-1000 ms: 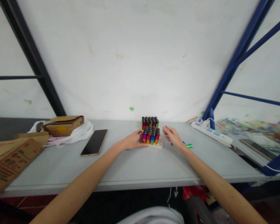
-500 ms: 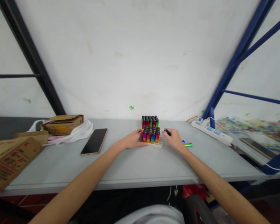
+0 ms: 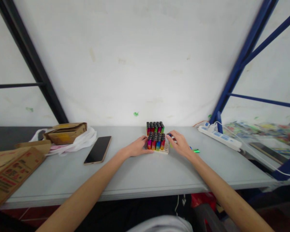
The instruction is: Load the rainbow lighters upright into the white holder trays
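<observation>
Shifted toward the fingertips since half a second ago, one lighter (image 3: 169, 134) is pinched in the right hand (image 3: 180, 142), at the tray's (image 3: 164, 152) three o'clock. As before, the left hand (image 3: 136, 146), thumb and fingers parted, clasps its nine o'clock end beside upright lighters (image 3: 158, 146).

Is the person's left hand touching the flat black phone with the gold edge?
Apart. The head view shows plain grey tabletop between the bare left hand and the flat black phone with the gold edge.
</observation>
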Demonstrator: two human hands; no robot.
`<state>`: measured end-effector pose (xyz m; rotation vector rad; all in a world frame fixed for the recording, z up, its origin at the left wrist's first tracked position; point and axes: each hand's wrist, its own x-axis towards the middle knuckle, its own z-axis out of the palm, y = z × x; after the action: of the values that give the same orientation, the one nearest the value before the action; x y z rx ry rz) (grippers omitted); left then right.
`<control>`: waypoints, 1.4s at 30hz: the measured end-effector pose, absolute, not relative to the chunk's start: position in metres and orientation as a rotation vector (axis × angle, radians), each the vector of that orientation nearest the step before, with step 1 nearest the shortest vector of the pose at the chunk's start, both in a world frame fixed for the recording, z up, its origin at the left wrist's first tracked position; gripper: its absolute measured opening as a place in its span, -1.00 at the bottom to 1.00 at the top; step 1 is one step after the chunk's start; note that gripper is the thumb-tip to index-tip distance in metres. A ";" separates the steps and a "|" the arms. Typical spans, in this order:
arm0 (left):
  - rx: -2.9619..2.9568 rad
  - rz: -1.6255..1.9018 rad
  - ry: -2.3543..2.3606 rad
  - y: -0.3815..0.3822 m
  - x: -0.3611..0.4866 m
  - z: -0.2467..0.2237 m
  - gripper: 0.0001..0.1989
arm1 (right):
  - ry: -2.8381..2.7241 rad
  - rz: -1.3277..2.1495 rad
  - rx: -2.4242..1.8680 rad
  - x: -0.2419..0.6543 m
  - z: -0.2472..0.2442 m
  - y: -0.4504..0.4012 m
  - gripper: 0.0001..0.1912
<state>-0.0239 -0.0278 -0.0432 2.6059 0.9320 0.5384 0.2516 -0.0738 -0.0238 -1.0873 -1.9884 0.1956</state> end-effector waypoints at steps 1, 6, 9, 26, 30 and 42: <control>2.607 0.541 0.932 -0.028 -0.024 -0.043 -0.38 | -2.002 0.173 -1.069 0.252 -0.023 -0.074 -0.62; 2.616 0.532 0.928 -0.028 -0.024 -0.043 -0.38 | -2.045 0.248 -1.097 0.252 -0.024 -0.077 -0.56; 2.626 0.522 0.925 -0.028 -0.024 -0.042 -0.39 | -2.046 0.336 -1.077 0.251 -0.026 -0.078 -0.58; 2.616 0.539 0.927 -0.028 -0.024 -0.043 -0.38 | -2.214 0.257 -1.108 0.250 -0.041 -0.068 -0.51; 2.604 0.552 0.908 -0.029 -0.024 -0.042 -0.41 | -2.231 0.211 -1.119 0.251 -0.044 -0.066 -0.50; 2.603 0.538 0.941 -0.027 -0.024 -0.044 -0.38 | -2.291 0.102 -1.178 0.248 -0.040 -0.068 -0.51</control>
<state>-0.0238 -0.0270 -0.0439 2.6030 0.9412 0.5378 0.2483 -0.0684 -0.0398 -1.1784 -2.2906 0.1021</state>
